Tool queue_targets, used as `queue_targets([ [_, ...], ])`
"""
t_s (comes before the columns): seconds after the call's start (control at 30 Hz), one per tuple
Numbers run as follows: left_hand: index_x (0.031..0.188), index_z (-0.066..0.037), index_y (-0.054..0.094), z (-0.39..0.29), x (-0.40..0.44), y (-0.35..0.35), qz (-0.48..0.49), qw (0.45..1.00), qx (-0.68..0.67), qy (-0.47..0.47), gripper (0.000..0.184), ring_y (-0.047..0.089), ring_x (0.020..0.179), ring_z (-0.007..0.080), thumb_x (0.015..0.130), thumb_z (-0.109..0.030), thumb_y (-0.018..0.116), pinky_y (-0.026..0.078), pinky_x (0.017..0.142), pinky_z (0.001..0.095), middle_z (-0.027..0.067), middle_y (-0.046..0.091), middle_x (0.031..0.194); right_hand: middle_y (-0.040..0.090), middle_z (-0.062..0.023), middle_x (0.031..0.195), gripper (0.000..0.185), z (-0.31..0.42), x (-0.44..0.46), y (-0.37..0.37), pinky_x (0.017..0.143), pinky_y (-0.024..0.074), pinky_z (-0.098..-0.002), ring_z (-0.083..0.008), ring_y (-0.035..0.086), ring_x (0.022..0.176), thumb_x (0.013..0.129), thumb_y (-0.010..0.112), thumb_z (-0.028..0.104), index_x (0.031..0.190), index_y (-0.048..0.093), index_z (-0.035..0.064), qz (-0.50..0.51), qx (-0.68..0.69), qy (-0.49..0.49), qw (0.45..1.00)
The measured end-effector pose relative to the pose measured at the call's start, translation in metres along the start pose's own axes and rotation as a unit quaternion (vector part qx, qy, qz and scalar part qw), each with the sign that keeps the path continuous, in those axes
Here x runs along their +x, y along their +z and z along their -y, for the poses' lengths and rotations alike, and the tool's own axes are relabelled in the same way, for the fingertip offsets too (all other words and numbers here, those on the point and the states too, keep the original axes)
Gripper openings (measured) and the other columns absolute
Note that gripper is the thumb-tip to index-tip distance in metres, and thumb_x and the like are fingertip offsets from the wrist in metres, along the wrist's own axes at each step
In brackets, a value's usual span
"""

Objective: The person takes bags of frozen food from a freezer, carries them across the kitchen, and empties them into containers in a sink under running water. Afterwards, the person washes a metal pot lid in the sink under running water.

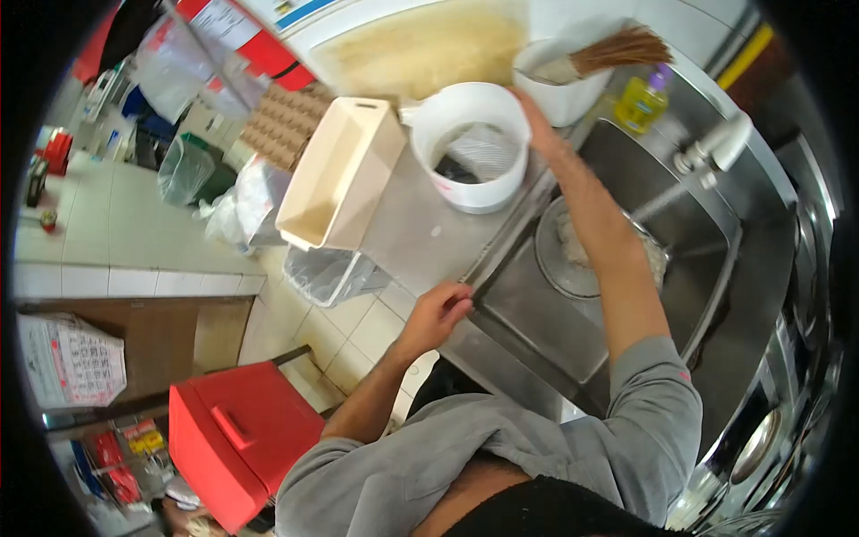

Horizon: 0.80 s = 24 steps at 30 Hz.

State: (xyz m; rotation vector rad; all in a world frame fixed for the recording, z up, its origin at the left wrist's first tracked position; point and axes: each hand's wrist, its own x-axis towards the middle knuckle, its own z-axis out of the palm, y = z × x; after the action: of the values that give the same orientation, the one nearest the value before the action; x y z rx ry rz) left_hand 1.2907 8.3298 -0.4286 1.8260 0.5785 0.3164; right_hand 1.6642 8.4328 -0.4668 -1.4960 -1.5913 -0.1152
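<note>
My right hand (540,125) is at the far right side of a round white tub (470,192), closed at its rim, with most fingers hidden behind it. Inside the tub lie a ribbed pale piece and something dark, which I cannot make out. A handle sticks out on the tub's left. My left hand (438,315) is loosely curled over the counter's front edge, near the sink corner, and nothing shows in it. Beneath my right forearm, in the sink (537,318), a round bowl (550,259) holds something pale, partly hidden by the arm.
Water runs from the faucet (720,143). A yellow soap bottle (640,103) and a white container (564,103) with a bristle brush (626,49) stand behind the sink. Left of the tub are a long cream bin (313,192) and egg trays (284,125). A red box (242,438) stands lower left.
</note>
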Motion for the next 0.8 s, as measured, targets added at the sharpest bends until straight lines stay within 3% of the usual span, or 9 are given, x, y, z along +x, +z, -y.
queue_targets([
  [0.07,0.100,-0.002,0.058,0.009,-0.026,-0.023,-0.063,0.996,0.026,-0.054,0.020,0.055,0.074,0.0132,0.081,-0.008,0.061,0.045,0.066,0.0251,0.0068,0.059,0.083,0.054,-0.0148,0.114,0.039,0.003,0.013,0.005,0.088,0.0404,-0.0318,-0.0220,0.052,0.104,0.080,0.054,0.017,0.116,0.049,0.0036,0.052,0.247,0.109,0.961],
  [0.1,0.100,-0.002,0.058,0.015,-0.035,-0.031,-0.076,0.995,0.024,-0.057,0.020,0.055,0.074,0.0132,0.081,-0.008,0.061,0.045,0.066,0.0251,0.0068,0.059,0.083,0.054,-0.0148,0.113,0.038,0.003,0.012,0.008,0.088,0.0406,-0.0320,-0.0220,0.052,0.103,0.080,0.054,0.017,0.116,0.049,0.0036,0.053,0.266,0.135,0.953],
  [0.37,0.102,-0.003,0.058,0.039,-0.053,-0.070,-0.163,0.982,-0.030,-0.095,0.021,0.054,0.071,0.0095,0.082,-0.009,0.061,0.045,0.063,0.0235,0.0038,0.059,0.083,0.057,-0.0145,0.109,0.034,0.009,-0.050,0.014,0.086,0.0418,-0.0338,-0.0220,0.055,0.100,0.080,0.054,0.015,0.111,0.053,0.0031,-0.061,0.111,0.262,0.957],
  [0.4,0.102,-0.003,0.058,0.040,-0.053,-0.077,-0.171,0.981,-0.021,-0.093,0.021,0.053,0.070,0.0095,0.082,-0.009,0.061,0.045,0.063,0.0232,0.0036,0.059,0.083,0.057,-0.0145,0.109,0.033,0.014,-0.059,0.008,0.085,0.0420,-0.0340,-0.0220,0.055,0.099,0.080,0.054,0.015,0.111,0.053,0.0030,-0.047,0.078,0.278,0.956],
  [0.47,0.102,-0.002,0.058,0.044,-0.050,-0.093,-0.179,0.979,-0.033,-0.090,0.021,0.053,0.070,0.0092,0.082,-0.009,0.061,0.045,0.064,0.0228,0.0036,0.060,0.083,0.062,-0.0136,0.100,0.026,0.036,-0.070,-0.019,0.080,0.0441,-0.0335,-0.0228,0.058,0.090,0.079,0.056,0.009,0.102,0.057,-0.0014,0.096,-0.058,0.333,0.936],
  [0.53,0.102,-0.003,0.058,0.052,-0.048,-0.105,-0.196,0.975,-0.014,-0.099,0.022,0.053,0.070,0.0089,0.082,-0.010,0.061,0.045,0.064,0.0228,0.0038,0.060,0.082,0.064,-0.0090,0.087,0.019,0.057,-0.104,-0.034,0.073,0.0453,-0.0300,-0.0194,0.059,0.080,0.078,0.058,0.007,0.094,0.059,-0.0027,0.022,0.033,0.363,0.931],
  [0.67,0.103,-0.002,0.057,0.050,-0.044,-0.110,-0.161,0.978,-0.092,-0.101,0.024,0.053,0.074,0.0088,0.082,-0.013,0.061,0.045,0.067,0.0231,0.0039,0.059,0.085,0.057,-0.0017,0.085,0.028,0.156,-0.151,-0.038,0.071,0.0449,-0.0231,-0.0101,0.054,0.077,0.074,0.063,0.001,0.102,0.056,0.0022,-0.056,0.234,0.494,0.835],
  [0.73,0.109,-0.003,0.054,0.062,-0.044,-0.102,-0.089,0.971,-0.199,-0.095,0.027,0.055,0.081,0.0109,0.085,-0.014,0.058,0.046,0.071,0.0248,0.0057,0.057,0.096,0.055,-0.0025,0.090,0.033,0.214,-0.148,-0.026,0.072,0.0453,-0.0231,-0.0103,0.054,0.079,0.074,0.063,-0.001,0.105,0.053,0.0023,0.003,0.263,0.498,0.826],
  [0.8,0.115,-0.004,0.048,0.040,-0.044,-0.100,-0.045,0.937,-0.310,-0.158,0.033,0.056,0.087,0.0142,0.088,-0.023,0.054,0.046,0.073,0.0275,0.0071,0.055,0.105,0.055,-0.0036,0.095,0.029,0.254,-0.145,0.004,0.073,0.0453,-0.0233,-0.0107,0.054,0.082,0.076,0.061,0.000,0.103,0.052,0.0024,0.059,0.367,0.475,0.798],
])
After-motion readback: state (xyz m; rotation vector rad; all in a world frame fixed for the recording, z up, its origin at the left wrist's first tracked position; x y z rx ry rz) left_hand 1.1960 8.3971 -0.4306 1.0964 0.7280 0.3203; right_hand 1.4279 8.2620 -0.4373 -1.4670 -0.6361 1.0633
